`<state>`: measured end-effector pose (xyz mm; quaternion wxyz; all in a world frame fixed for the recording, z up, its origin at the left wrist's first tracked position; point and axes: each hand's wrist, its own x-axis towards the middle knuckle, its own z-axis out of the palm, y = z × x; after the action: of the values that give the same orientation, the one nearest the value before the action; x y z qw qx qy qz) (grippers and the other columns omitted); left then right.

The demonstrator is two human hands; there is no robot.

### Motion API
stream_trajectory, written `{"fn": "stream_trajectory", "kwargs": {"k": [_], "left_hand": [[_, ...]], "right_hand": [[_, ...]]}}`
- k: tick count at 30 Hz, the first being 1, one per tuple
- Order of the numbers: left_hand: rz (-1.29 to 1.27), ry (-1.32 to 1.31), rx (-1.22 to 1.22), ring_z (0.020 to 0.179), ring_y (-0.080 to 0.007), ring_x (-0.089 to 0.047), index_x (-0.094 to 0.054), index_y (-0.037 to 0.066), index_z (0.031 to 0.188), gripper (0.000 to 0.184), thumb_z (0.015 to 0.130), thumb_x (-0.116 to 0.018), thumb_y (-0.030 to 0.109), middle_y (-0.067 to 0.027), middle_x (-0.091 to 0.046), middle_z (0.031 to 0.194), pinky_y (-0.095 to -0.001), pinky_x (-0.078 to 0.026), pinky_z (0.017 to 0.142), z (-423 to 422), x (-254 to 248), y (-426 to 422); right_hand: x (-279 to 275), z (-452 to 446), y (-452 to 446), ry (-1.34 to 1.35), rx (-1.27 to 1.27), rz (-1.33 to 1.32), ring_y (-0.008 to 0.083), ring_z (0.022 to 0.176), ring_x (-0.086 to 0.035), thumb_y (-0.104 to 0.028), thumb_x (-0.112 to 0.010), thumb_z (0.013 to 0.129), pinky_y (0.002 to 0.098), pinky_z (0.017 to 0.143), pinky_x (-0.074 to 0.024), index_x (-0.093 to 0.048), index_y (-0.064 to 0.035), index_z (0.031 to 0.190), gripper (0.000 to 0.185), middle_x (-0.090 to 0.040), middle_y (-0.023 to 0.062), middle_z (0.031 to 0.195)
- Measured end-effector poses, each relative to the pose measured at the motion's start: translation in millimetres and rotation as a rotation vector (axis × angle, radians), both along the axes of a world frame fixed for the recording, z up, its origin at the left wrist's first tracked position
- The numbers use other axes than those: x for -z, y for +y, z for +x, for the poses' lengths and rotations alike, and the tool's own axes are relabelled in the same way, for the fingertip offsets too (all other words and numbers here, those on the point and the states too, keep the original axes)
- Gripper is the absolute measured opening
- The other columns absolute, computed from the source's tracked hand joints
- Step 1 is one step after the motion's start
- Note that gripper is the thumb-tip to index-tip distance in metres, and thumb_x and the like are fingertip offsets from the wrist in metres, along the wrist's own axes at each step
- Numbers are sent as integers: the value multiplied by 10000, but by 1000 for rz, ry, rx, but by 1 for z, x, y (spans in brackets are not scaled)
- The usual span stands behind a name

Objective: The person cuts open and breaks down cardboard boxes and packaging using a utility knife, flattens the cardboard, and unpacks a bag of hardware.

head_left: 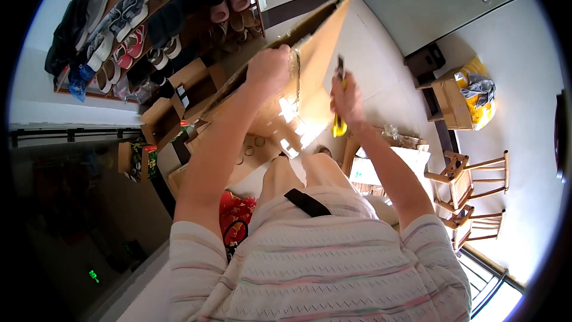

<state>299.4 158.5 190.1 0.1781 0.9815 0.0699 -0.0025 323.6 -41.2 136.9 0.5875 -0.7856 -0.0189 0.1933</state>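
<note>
The left hand [268,71] grips a large, creased brown cardboard piece [320,53] above the knees; the right hand [349,100] clasps a yellow-handled utility knife [339,127] beside it. Looks unfinished: the cardboard remains sizeable.

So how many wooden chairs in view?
2. The upper chair is at the right, against the white wall; the lower chair is just below it in the picture. Others may be hidden behind the person's body.

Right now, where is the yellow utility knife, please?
In the head view, the yellow utility knife is in the person's right hand, right of the raised cardboard.
</note>
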Motion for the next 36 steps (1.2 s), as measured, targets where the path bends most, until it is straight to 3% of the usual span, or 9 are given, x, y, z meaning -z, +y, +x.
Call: {"fn": "stream_trajectory", "kwargs": {"k": [1, 3, 4, 5, 11, 19, 25, 29, 36], "left_hand": [[10, 6, -1, 792, -363, -593, -520, 19, 920, 173, 786, -531, 128, -199, -606, 779, -461, -473, 695, 1, -11, 5], [41, 14, -9, 823, -357, -597, -524, -6, 924, 167, 789, -490, 86, -195, -613, 816, -446, -477, 714, 5, -30, 11], [28, 7, -17, 830, -363, -589, -517, -10, 920, 175, 788, -521, 105, -204, -608, 820, -449, -469, 724, 5, -37, 13], [15, 5, -22, 837, -370, -581, -510, -15, 915, 194, 786, -552, 124, -214, -603, 823, -452, -460, 733, 4, -42, 15], [-56, -5, -19, 814, -401, -564, -472, -43, 874, 206, 795, -571, 119, -241, -586, 788, -448, -449, 719, -23, -56, 16], [-234, -37, 78, 664, -404, -532, -408, -35, 821, 196, 787, -559, 85, -243, -527, 681, -412, -413, 582, -88, -51, 28], [-300, -24, 4, 507, -187, -442, -416, -10, 800, 179, 791, -569, 83, -148, -462, 600, -296, -374, 497, -119, -103, 31], [-357, 33, -6, 567, -71, -403, -453, -18, 832, 146, 797, -572, 59, -86, -462, 603, -255, -368, 505, -125, -140, 36], [-373, 3, -9, 701, -51, -448, -509, -17, 922, 132, 803, -558, 13, -10, -550, 765, -208, -396, 635, -125, -179, 42]], "right_hand": [[27, -12, -3, -137, -87, -124, 242, 515, -566, -244, -506, 879, 349, 469, -453, -431, -7, 1127, 351, -560, 144, 681], [52, -32, 3, -311, -239, -277, 234, 500, -564, -218, -459, 896, 352, 466, -457, -422, -26, 1113, 292, -574, 151, 692], [45, -40, 15, -341, -304, -307, 174, 422, -538, -207, -434, 910, 317, 399, -440, -408, -35, 1113, 267, -565, 123, 671], [35, -41, 24, -195, -343, -393, 400, 714, -588, -188, -430, 887, 467, 665, -462, -379, -38, 1132, 292, -600, 229, 769], [48, -47, 43, -506, -326, -469, 386, 695, -587, -180, -438, 892, 460, 607, -467, -389, -51, 1066, 222, -604, 216, 814], [80, -87, 45, -431, -455, -512, 355, 703, -607, -206, -446, 888, 438, 611, -491, -392, -44, 1063, 244, -599, 185, 877], [75, -109, 46, -543, -404, -383, 337, 680, -597, -182, -514, 839, 431, 611, -481, -408, -76, 1071, 276, -568, 133, 896], [87, -115, 42, -590, -363, -355, 323, 671, -591, -165, -530, 826, 415, 593, -485, -437, -93, 1039, 244, -566, 107, 887], [86, -100, 45, -608, -342, -427, 300, 679, -607, -130, -542, 815, 374, 569, -500, -450, -73, 1022, 234, -596, 123, 874]]}}
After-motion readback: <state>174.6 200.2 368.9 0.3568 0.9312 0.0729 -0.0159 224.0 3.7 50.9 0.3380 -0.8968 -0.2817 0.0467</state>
